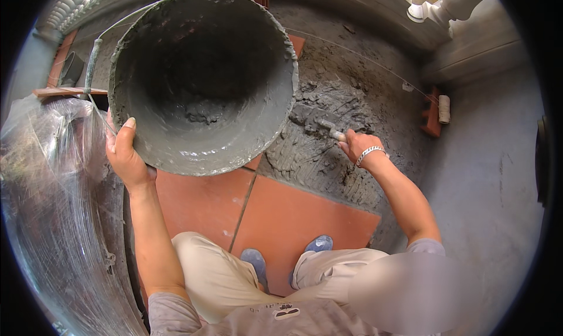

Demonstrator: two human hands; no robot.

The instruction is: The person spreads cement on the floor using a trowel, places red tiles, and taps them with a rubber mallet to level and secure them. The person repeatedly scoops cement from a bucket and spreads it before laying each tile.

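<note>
My left hand [128, 154] grips the rim of a big mortar-caked bucket [205, 151], its thumb over the edge. The bucket is tilted so its mouth faces me, with a little wet mortar [202, 110] inside and dark shade deeper in. In my right hand [359, 147], fingers closed round the handle, is a trowel [331, 129]. Its blade, smeared with grey, rests at the spread mortar bed [319, 160] beside the bucket's right side. The blade's outline blends partly into the mortar.
Terracotta tiles [299, 210] lie under my feet, bordering the mortar. A thin string [358, 51] runs to a spool [444, 109] by a tile piece [431, 114] near the right wall [481, 154]. Clear plastic sheeting [58, 183] covers something at left. Balusters [454, 4] stand at the back.
</note>
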